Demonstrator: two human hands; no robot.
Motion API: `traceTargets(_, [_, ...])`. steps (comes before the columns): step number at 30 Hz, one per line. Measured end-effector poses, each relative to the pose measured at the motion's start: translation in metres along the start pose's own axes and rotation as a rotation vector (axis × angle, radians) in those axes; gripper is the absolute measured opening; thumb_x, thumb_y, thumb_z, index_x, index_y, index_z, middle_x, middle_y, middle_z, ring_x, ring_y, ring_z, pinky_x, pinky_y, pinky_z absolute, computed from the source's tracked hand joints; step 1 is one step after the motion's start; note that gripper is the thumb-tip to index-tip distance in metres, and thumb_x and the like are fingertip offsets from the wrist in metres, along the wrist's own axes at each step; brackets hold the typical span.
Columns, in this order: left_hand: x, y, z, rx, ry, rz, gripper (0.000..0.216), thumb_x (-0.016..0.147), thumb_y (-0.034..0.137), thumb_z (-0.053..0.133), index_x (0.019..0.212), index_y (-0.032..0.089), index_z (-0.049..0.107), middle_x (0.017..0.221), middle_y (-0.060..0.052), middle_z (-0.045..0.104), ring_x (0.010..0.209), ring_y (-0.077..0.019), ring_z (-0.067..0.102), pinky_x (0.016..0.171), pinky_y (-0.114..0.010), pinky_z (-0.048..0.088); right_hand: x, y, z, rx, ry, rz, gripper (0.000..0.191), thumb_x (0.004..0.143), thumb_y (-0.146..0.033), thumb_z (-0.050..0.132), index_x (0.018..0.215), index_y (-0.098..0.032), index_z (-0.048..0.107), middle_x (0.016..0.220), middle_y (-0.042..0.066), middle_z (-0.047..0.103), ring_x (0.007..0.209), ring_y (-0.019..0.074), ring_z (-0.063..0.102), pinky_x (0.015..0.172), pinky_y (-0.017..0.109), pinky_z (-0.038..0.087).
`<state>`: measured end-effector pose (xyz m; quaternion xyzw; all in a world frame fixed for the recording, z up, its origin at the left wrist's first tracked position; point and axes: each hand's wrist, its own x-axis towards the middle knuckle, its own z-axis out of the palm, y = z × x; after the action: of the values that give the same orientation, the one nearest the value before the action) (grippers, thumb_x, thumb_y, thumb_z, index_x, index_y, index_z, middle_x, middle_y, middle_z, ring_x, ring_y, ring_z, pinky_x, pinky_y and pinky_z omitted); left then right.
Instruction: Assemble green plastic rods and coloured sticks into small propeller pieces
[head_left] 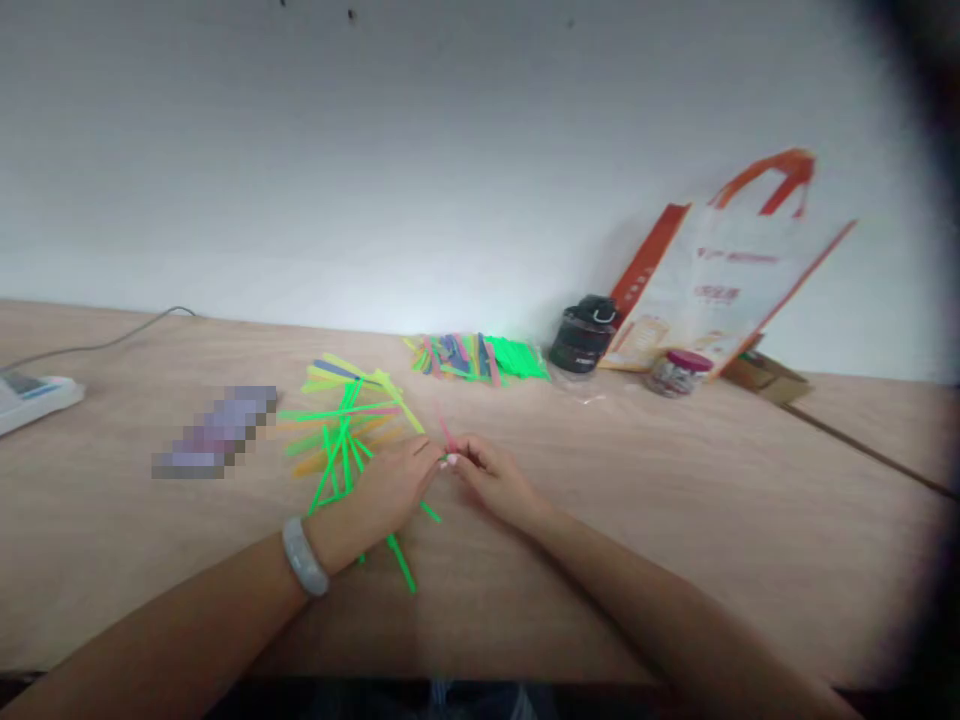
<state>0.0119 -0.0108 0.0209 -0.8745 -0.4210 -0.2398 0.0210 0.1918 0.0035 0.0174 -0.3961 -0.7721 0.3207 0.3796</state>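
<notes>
The near edge of the light wood-grain desk (712,490) runs along the bottom of the view, with both forearms reaching in over it and a wedge of bare surface between them. A smooth grey bangle (305,556) circles the left wrist. Past the wrists, the left hand (394,485) and the right hand (502,487) meet at their fingertips over the middle of the desk; the right hand's grip pinches a thin, flat, translucent pink strip (444,428) that points up and away, while I cannot tell how the left hand's grip closes. A loose heap of narrow green, yellow and orange strips (345,430) spreads under and beyond the left hand, some ends poking out on its near side. To the heap's left, with a gap of desk between, lies a pixelated flat rectangle (217,430); farther left, a white device (34,400) is cut off by the picture's edge. To the right of the right hand, open surface reaches a slanting dark line. Along the far edge, by the white wall (375,180), are a packet of multicoloured strips (517,357), a dark lidded bottle (581,340), a clear jar with a magenta lid (679,372) and a white bag with orange handles (720,270).
</notes>
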Motion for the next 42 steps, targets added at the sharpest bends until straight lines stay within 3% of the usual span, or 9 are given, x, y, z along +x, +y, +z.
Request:
traceTargets(7, [0.003, -0.002, -0.005, -0.158, -0.002, -0.058, 0.024, 0.094, 0.022, 0.038, 0.091, 0.017, 0.061, 0.087, -0.004, 0.066, 0.08, -0.0162, 0.06, 0.073, -0.028, 0.046, 0.002, 0.003, 0.003, 0.129, -0.019, 0.077, 0.018, 0.084, -0.035, 0.049, 0.081, -0.019, 0.056, 0.066, -0.003, 0.052, 0.061, 0.0114, 0.047, 0.06, 0.024, 0.041])
traceTargets(9, [0.002, -0.008, -0.01, -0.161, -0.023, -0.127, 0.028, 0.095, 0.026, 0.038, 0.081, 0.017, 0.061, 0.08, -0.003, 0.066, 0.074, -0.0157, 0.06, 0.069, -0.026, 0.045, 0.006, 0.011, -0.005, 0.175, 0.047, 0.153, 0.023, 0.084, -0.041, 0.047, 0.079, -0.02, 0.053, 0.06, -0.004, 0.048, 0.053, 0.0105, 0.044, 0.053, 0.023, 0.039])
traceTargets(11, [0.001, -0.016, -0.013, -0.116, -0.034, -0.205, 0.032, 0.095, 0.029, 0.037, 0.076, 0.017, 0.059, 0.074, -0.003, 0.063, 0.07, -0.016, 0.059, 0.066, -0.027, 0.045, 0.012, 0.024, -0.022, 0.169, 0.235, 0.225, 0.028, 0.086, -0.044, 0.042, 0.08, -0.019, 0.053, 0.061, -0.003, 0.049, 0.053, 0.0114, 0.045, 0.053, 0.024, 0.039])
traceTargets(14, [0.0, -0.027, -0.014, -0.033, -0.024, -0.24, 0.03, 0.095, 0.029, 0.037, 0.082, 0.015, 0.061, 0.082, -0.005, 0.064, 0.077, -0.0182, 0.06, 0.074, -0.031, 0.047, 0.02, 0.044, -0.051, -0.192, 0.386, 0.235, 0.027, 0.087, -0.037, 0.042, 0.082, -0.018, 0.059, 0.071, 0.003, 0.058, 0.066, 0.0157, 0.054, 0.061, 0.027, 0.042])
traceTargets(20, [0.011, -0.022, -0.002, 0.027, -0.158, -0.046, 0.034, 0.087, 0.006, 0.037, 0.114, 0.013, 0.057, 0.103, -0.01, 0.061, 0.099, -0.0203, 0.056, 0.09, -0.035, 0.045, 0.023, 0.055, -0.064, -0.884, 0.184, 0.249, 0.032, 0.092, -0.025, 0.039, 0.093, -0.015, 0.069, 0.094, 0.011, 0.063, 0.086, 0.0194, 0.059, 0.075, 0.028, 0.042])
traceTargets(26, [0.029, -0.004, 0.015, -0.035, -0.265, 0.119, 0.032, 0.088, 0.005, 0.035, 0.104, 0.013, 0.062, 0.098, -0.009, 0.06, 0.092, -0.0199, 0.055, 0.087, -0.033, 0.045, 0.022, 0.055, -0.056, -1.068, 0.108, 0.264, 0.034, 0.094, -0.029, 0.038, 0.092, -0.017, 0.07, 0.092, 0.011, 0.062, 0.088, 0.0193, 0.057, 0.075, 0.027, 0.04])
traceTargets(31, [0.028, 0.008, 0.021, -0.045, -0.256, 0.126, 0.03, 0.09, 0.006, 0.035, 0.106, 0.012, 0.06, 0.101, -0.01, 0.058, 0.095, -0.0195, 0.053, 0.089, -0.033, 0.044, 0.02, 0.055, -0.056, -1.08, 0.097, 0.247, 0.031, 0.093, -0.028, 0.041, 0.094, -0.017, 0.07, 0.093, 0.01, 0.061, 0.091, 0.02, 0.055, 0.079, 0.028, 0.039])
traceTargets(38, [0.024, 0.002, 0.014, 0.025, -0.186, 0.051, 0.023, 0.09, 0.013, 0.041, 0.103, 0.015, 0.06, 0.1, -0.008, 0.058, 0.094, -0.0204, 0.055, 0.085, -0.035, 0.047, 0.016, 0.05, -0.052, -0.947, 0.188, 0.002, 0.03, 0.093, -0.026, 0.04, 0.094, -0.016, 0.068, 0.088, 0.012, 0.06, 0.088, 0.0222, 0.053, 0.079, 0.034, 0.042])
traceTargets(42, [0.026, -0.015, 0.007, 0.041, -0.04, -0.062, 0.024, 0.09, 0.013, 0.041, 0.104, 0.014, 0.059, 0.103, -0.01, 0.059, 0.097, -0.0208, 0.055, 0.089, -0.037, 0.047, 0.007, 0.037, -0.042, -0.763, 0.071, -0.222, 0.027, 0.092, -0.032, 0.044, 0.103, -0.019, 0.066, 0.095, 0.01, 0.062, 0.092, 0.0212, 0.055, 0.083, 0.035, 0.045])
